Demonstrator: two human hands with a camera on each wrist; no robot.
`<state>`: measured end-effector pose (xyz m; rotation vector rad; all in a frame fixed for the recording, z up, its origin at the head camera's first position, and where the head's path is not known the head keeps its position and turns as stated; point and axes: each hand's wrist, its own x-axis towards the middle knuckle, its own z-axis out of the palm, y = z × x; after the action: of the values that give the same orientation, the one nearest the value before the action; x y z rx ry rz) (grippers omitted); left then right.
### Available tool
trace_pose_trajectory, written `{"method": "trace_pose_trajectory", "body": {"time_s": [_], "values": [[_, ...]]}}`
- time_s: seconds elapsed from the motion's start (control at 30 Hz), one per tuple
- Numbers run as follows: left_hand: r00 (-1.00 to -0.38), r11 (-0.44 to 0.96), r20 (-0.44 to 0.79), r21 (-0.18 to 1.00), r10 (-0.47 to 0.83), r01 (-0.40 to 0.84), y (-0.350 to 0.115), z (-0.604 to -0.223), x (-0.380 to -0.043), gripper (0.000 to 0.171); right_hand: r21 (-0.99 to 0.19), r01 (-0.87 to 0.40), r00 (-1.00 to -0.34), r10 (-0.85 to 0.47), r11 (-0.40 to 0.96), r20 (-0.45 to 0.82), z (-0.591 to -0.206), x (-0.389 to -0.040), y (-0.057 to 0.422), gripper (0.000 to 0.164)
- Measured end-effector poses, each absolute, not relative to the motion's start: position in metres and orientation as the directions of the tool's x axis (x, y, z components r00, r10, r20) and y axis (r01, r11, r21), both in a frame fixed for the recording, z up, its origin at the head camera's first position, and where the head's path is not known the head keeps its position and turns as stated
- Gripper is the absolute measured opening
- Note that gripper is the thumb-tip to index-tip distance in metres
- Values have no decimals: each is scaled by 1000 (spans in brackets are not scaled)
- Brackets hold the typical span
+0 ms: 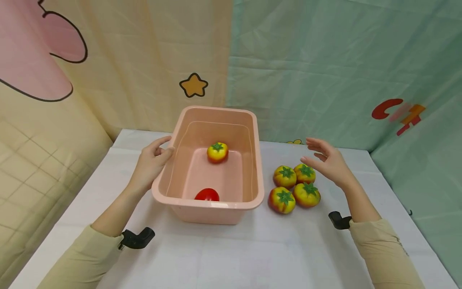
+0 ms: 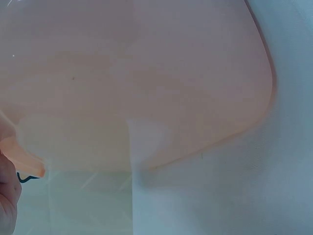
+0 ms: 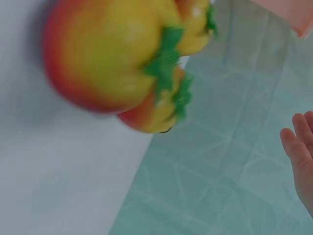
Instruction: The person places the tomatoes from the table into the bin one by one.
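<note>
A pink plastic basin (image 1: 164, 192) stands on the table in the head view. My left hand (image 1: 151, 162) pinches its left rim, thumb on top; the left wrist view catches part of that hand (image 2: 6, 200) at its left edge. Inside the basin lie a yellow-red tomato (image 1: 217, 153) with a green calyx and a red one (image 1: 207, 195), partly hidden by the near rim. Several yellow-red tomatoes (image 1: 281, 200) sit grouped on the right. My right hand (image 1: 330, 164) is just beyond and right of that group, fingers extended and holding nothing.
A white cloth covers the table (image 1: 223, 257). Printed curtains (image 1: 317, 72) hang close behind and along both sides. A black wrist mount (image 1: 137, 238) sticks out from the left sleeve, with another (image 1: 339, 220) on the right.
</note>
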<state>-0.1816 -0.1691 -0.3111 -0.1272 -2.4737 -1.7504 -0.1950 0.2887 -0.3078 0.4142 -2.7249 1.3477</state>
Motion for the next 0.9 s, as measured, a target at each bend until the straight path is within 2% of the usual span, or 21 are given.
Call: {"method": "trace_pose_trajectory", "body": {"time_s": [0.37, 0.9], "values": [[-990, 356, 139, 926, -3, 129, -169, -312, -182, 50, -714, -227, -974, -174, 662, 148, -347, -164, 319, 64], [-991, 343, 130, 932, -9, 119, -169, -312, -182, 50, -736, -150, -985, -164, 660, 53, -390, -145, 337, 62]]}}
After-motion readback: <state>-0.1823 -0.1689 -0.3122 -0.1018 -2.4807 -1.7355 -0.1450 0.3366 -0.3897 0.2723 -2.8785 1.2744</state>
